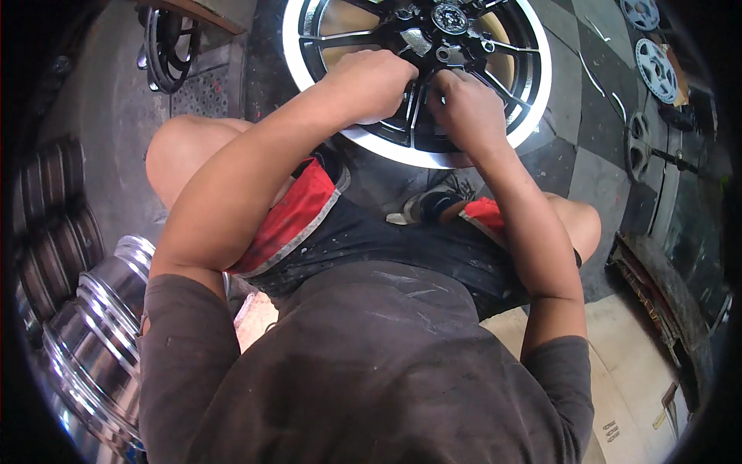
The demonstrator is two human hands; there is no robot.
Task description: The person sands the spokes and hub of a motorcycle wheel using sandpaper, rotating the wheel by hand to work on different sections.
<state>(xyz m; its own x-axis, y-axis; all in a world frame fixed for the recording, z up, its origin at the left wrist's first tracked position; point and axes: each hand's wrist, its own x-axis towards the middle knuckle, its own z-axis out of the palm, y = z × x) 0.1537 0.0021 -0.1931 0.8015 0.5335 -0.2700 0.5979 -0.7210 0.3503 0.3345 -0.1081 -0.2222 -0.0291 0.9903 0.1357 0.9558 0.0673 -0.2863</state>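
Evidently, the black spoked wheel (456,50) lies face up just beyond the spread knees (174,151), its far edge cut off by the top of the view. This flat placement probably makes it steady and lets both hands reach the spokes (336,37) from above. The left hand (371,85) is curled over the near-left part of the wheel, short of the hub (450,17); the right hand (471,112) is curled beside it, with a narrow gap between the two. Their closeness suggests that both attend to one small area — a judgement only. The backs of the hands hide the fingertips, so whether either is clamped on a spoke or a small part cannot be told. Orientation: the outer face points up toward the camera. The round outline has no long axis; the axle line runs roughly vertical, through the hub.
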